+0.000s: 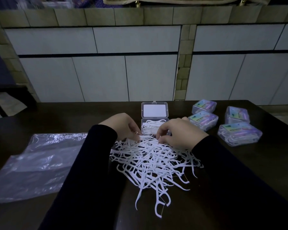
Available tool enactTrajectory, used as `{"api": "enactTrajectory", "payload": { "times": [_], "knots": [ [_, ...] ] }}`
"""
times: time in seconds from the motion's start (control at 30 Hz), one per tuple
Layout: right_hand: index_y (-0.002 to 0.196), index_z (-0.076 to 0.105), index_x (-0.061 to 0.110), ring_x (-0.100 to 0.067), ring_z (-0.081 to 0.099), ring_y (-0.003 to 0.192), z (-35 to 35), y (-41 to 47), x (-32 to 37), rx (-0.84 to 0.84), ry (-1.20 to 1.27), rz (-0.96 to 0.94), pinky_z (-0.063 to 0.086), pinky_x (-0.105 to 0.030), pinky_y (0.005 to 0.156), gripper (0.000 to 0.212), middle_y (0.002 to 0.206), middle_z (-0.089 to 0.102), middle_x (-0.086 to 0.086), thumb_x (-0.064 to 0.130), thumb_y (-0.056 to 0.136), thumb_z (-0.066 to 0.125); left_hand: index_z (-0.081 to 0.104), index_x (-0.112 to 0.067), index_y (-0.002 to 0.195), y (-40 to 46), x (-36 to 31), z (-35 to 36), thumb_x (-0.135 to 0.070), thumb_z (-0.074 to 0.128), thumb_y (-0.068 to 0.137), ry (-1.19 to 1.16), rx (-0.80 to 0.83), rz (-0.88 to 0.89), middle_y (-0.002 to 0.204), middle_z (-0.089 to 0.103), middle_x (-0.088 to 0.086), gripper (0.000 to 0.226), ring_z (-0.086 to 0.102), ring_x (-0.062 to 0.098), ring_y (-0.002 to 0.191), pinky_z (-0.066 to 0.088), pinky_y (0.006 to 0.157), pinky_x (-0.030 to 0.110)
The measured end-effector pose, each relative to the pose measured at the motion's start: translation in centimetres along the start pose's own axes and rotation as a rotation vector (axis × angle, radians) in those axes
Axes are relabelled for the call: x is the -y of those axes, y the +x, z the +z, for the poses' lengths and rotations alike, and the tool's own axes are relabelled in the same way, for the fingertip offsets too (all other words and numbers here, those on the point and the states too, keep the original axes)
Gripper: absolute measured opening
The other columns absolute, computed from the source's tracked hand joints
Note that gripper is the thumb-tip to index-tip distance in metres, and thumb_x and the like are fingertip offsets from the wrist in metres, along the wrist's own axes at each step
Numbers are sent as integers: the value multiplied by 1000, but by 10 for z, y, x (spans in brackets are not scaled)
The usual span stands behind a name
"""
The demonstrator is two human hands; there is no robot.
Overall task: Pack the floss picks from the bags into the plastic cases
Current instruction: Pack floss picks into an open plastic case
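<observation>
Loose pile of white floss picks (154, 159) spread on dark desk (256, 163), centre-front, tangled, no order. Far edge of pile touches open clear plastic case (154, 127); its lid (154, 110) stands up behind, case approx. full w/ picks laid flat.

Left hand (121, 125) at pile's far-left edge, fingers curled down into picks; ring on one finger. Whether it actually pinches a pick: can't tell, fingertips hidden. Right hand (179, 132) at far-right edge, just beside case, fingers curled, tips pinching picks at top of pile. Both in dark long sleeves.

Right of open case: four closed cases (204, 121) w/ coloured labels, picks inside, grouped near each other, well apart from pile. Left of pile: clear plastic bag (37, 163) lying flat, crumpled, partly under left sleeve.

Behind desk: light tiled wall (98, 77).
</observation>
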State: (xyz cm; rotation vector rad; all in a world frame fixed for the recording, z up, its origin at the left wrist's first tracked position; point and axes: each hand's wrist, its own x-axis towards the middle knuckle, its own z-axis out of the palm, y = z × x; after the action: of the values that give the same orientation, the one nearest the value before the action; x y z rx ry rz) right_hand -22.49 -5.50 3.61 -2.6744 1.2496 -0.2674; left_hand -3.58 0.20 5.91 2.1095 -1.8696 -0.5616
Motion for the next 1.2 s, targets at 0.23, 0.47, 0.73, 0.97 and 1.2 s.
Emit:
{"api": "enactTrajectory", "payload": {
  "times": [0.23,0.47,0.73,0.97,1.2],
  "knots": [
    [116,64,41,-12,47,109,-6,-4,2,99,-33,14,32,-37,97,48,112,63,17,69,77,60,74,-35,78,-5,1,-3,-33,77,77,-123,-117,43,70,68,-14,4,62,5,73,44,63,17],
    [97,64,43,-15,43,100,-1,-2,-1,48,6,38,37,-37,92,18,93,57,16,55,84,62,72,-36,77,-4,-1,-3,-33,75,80,-209,-192,128,55,63,-15,6,53,2,56,44,58,17],
    [83,69,41,-17,56,90,-16,-2,-9,-128,132,-36,42,-39,95,13,80,63,18,53,81,67,75,-23,86,-5,-6,-2,-22,75,80,-470,-387,211,48,56,-26,6,51,-11,52,34,52,2],
    [95,75,31,-12,57,86,-10,7,-14,-497,169,16,36,-40,91,17,86,64,13,43,86,67,74,-28,90,5,-6,0,-24,75,81,-599,-705,192,74,64,-21,10,55,-17,63,36,60,-1],
    [111,69,35,-11,46,93,4,26,-8,-449,-108,27,21,-34,82,28,105,65,12,49,92,55,76,-20,99,15,0,5,-24,74,83,-722,-797,99,81,69,-17,17,65,1,84,47,82,16]
  ]
}}
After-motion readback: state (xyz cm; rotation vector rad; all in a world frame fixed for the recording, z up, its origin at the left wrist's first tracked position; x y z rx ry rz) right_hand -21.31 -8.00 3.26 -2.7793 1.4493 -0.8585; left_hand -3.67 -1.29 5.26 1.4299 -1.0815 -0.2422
